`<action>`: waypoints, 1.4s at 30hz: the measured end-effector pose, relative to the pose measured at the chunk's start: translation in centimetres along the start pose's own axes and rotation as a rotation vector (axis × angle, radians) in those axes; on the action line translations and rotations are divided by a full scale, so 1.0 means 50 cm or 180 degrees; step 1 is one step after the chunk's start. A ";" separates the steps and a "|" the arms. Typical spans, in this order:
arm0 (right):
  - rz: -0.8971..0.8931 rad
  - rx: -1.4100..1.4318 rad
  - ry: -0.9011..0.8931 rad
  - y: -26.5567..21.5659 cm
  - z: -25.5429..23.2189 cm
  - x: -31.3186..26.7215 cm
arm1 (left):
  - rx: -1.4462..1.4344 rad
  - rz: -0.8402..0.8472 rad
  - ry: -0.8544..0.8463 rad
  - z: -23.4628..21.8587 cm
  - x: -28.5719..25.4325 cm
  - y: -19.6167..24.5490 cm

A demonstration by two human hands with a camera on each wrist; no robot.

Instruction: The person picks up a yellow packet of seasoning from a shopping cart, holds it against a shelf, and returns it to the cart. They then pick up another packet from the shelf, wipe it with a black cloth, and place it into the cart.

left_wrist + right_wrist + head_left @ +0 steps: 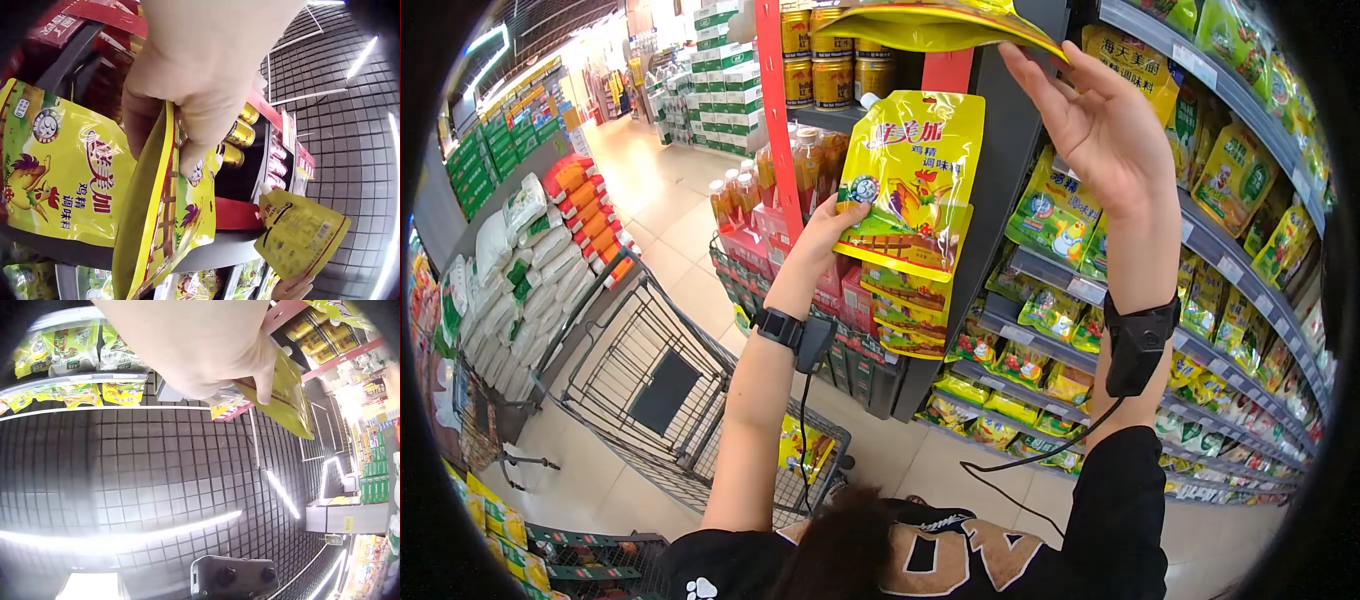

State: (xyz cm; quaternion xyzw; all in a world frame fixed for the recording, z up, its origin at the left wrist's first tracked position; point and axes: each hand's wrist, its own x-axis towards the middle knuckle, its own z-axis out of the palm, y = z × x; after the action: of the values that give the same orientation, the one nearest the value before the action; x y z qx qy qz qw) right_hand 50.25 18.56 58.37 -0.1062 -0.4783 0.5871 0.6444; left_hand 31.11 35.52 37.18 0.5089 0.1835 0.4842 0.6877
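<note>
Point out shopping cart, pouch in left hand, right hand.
Shopping cart (665, 390): head view, its dark panel.
Pouch (918, 190) in left hand (832, 234): head view, printed front.
Right hand (1118, 150): head view, palm.

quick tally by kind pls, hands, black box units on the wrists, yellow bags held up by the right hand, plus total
hands: 2 (left hand, right hand)
black wrist units: 2 (left unit, right unit)
raised yellow bag: 1
total: 5
</note>
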 end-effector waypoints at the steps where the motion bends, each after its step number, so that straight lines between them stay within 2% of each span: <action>1: -0.0062 0.0036 -0.0024 -0.004 0.003 0.002 | 0.0000 0.0008 -0.0005 -0.003 0.004 0.000; 6: -0.0114 0.0005 -0.0208 -0.013 0.009 0.007 | 0.0149 -0.0112 -0.0240 -0.007 0.001 0.003; 9: 0.0115 0.0042 -0.0255 -0.017 0.002 0.008 | 0.0164 -0.0151 -0.0249 -0.016 -0.002 -0.003; 11: 0.0029 -0.0044 -0.0093 -0.015 0.003 0.009 | 0.0140 -0.0191 -0.0251 -0.016 -0.006 0.000; 16: -0.0088 -0.0034 -0.0270 -0.009 0.004 0.007 | 0.0087 -0.0210 -0.0227 -0.022 -0.009 -0.007; 18: -0.0105 -0.0033 -0.0269 -0.008 0.006 0.006 | 0.0586 -0.0127 -0.0124 -0.030 -0.007 -0.013; 23: -0.0099 0.0001 -0.0248 -0.004 0.005 0.004 | 0.0835 -0.0193 -0.0119 -0.040 -0.015 -0.022; 25: -0.0125 -0.0042 -0.0259 -0.003 0.004 0.004 | 0.0727 0.0096 -0.0146 -0.028 -0.024 -0.014; 29: -0.0070 -0.0041 -0.0367 -0.004 0.000 0.004 | 0.0687 0.0283 -0.0114 -0.018 -0.018 0.000; 38: -0.0136 0.0131 -0.0115 0.005 0.004 0.001 | 0.0462 -0.0159 -0.0174 -0.014 -0.009 0.026; 42: -0.0046 0.0083 -0.0199 -0.001 0.000 0.003 | 0.0457 -0.0216 -0.0210 -0.013 -0.009 0.035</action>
State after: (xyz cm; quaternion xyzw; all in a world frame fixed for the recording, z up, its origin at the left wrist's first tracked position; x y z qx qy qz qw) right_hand 50.25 18.66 58.48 -0.0759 -0.4912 0.5916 0.6347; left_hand 29.59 35.49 38.33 0.5661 0.2121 0.4292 0.6711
